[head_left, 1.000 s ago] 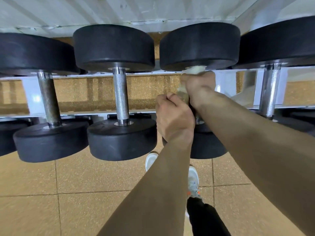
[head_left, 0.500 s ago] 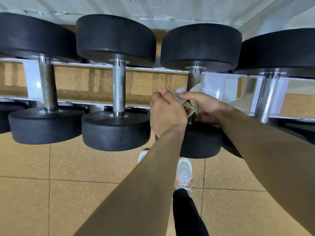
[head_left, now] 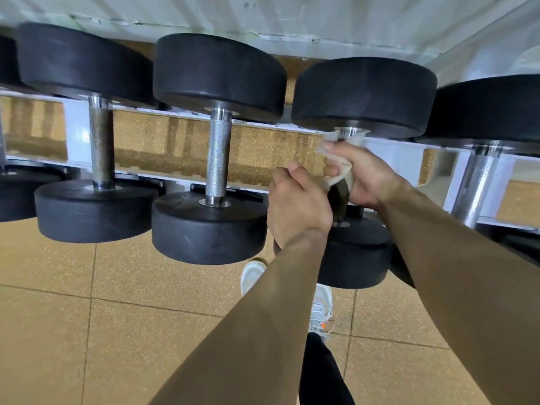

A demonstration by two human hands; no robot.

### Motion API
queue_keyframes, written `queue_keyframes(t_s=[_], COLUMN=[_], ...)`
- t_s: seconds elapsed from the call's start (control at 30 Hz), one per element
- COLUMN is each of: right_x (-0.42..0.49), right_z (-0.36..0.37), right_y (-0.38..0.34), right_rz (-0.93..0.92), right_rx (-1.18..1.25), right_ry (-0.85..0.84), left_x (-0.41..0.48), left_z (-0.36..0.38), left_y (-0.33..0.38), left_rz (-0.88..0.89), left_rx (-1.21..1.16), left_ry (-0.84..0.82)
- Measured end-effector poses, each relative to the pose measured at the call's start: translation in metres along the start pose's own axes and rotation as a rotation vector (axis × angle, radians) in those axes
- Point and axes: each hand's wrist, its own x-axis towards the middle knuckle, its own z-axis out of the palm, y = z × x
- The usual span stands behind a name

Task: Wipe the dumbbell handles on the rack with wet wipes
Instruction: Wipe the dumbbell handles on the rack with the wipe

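Several black dumbbells lie side by side on a white rack (head_left: 409, 159). My right hand (head_left: 365, 176) grips a white wet wipe (head_left: 336, 178) wrapped round the handle of the third dumbbell (head_left: 362, 95), close under its far head. A short chrome bit of that handle (head_left: 352, 131) shows above the wipe. My left hand (head_left: 298, 206) is curled just left of the same handle, over the near head (head_left: 353, 258); what its fingers hold is hidden. Bare knurled handles show on the dumbbells to the left (head_left: 217, 156) (head_left: 100, 144).
Another dumbbell with a shiny handle (head_left: 479, 182) lies to the right. Below the rack is tan tiled floor (head_left: 117, 331), where my white shoes (head_left: 321, 311) and a dark trouser leg stand. A pale wall (head_left: 292, 16) runs behind the rack.
My right hand slid the wipe down the handle, then back up to just under the far head. The left hand stayed curled beside the handle. The view shifted slightly.
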Motion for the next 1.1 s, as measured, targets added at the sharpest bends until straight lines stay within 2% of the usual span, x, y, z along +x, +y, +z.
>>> queue_keyframes(t_s=[0.07, 0.2, 0.37, 0.47, 0.57, 0.63, 0.7, 0.77, 0.8, 0.97, 1.1], right_x=[0.002, -0.011, -0.023, -0.013, 0.001, 0.003, 0.003, -0.001, -0.003, -0.009, -0.031], right_z=[-0.011, -0.014, 0.007, 0.025, 0.038, 0.034, 0.018, 0.002, -0.003, -0.011, -0.002], right_y=[0.008, 0.025, 0.029, 0.027, 0.005, -0.006, -0.005, -0.002, -0.001, 0.015, 0.027], right_rz=[0.115, 0.155, 0.043, 0.008, -0.120, -0.187, -0.170, -0.017, 0.062, 0.160, 0.023], right_rx=[-0.043, -0.168, -0.496, -0.392, -0.295, -0.224, -0.166, -0.091, -0.092, -0.139, -0.404], right_ry=[-0.088, -0.094, 0.300, 0.540, 0.619, 0.543, 0.328, 0.066, -0.011, -0.034, 0.118], left_x=[0.001, 0.000, -0.001, -0.001, -0.001, -0.001, -0.001, -0.001, -0.001, -0.001, -0.003], left_z=[0.001, 0.001, 0.001, 0.001, 0.000, 0.000, 0.000, 0.000, 0.000, -0.001, -0.001], left_y=[0.000, 0.000, 0.000, 0.000, 0.001, 0.000, 0.000, 0.000, 0.000, 0.001, 0.001], left_rz=[0.006, 0.003, -0.003, -0.008, -0.020, -0.014, -0.013, -0.011, -0.014, -0.018, -0.002], left_rx=[-0.010, -0.014, -0.023, -0.027, -0.035, -0.030, -0.024, -0.027, -0.029, -0.020, -0.004], left_ry=[0.007, 0.018, 0.034, 0.032, 0.032, 0.035, 0.039, 0.043, 0.042, 0.032, 0.024])
